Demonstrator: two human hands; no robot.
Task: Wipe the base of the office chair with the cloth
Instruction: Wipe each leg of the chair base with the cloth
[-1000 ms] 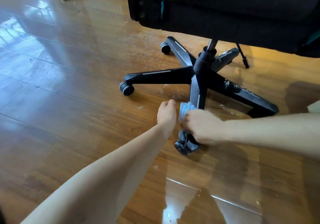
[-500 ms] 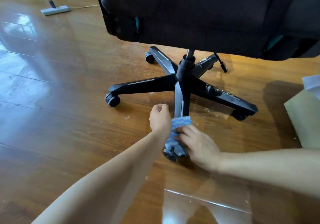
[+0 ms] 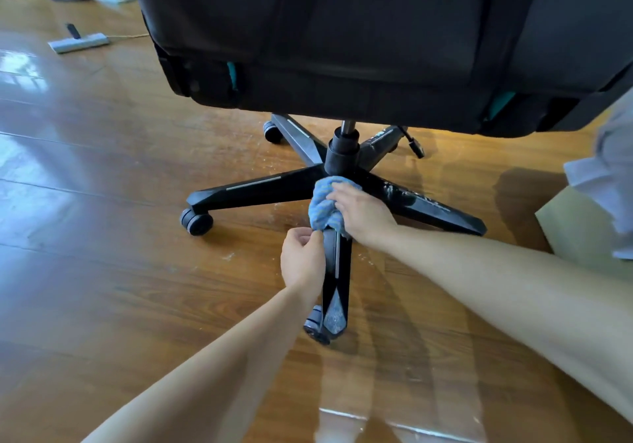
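Floorboards (image 3: 102, 175) of glossy wood fill the view, with a white power strip (image 3: 79, 42) lying far left. Next comes the black five-legged base (image 3: 260, 187) of the office chair (image 3: 342, 31), with a caster (image 3: 197, 222) at the tip of its left leg. The left hand (image 3: 301, 259) is curled against the left edge of the near leg (image 3: 337, 271); whether it grips the leg or only leans there I cannot tell. Just above it the blue cloth (image 3: 322, 208) lies bunched where that leg meets the hub, below the column. The right hand (image 3: 359, 214) clasps the cloth, fingers bent over its top, pressing it onto the base. A cardboard box (image 3: 579, 237) stands far right.
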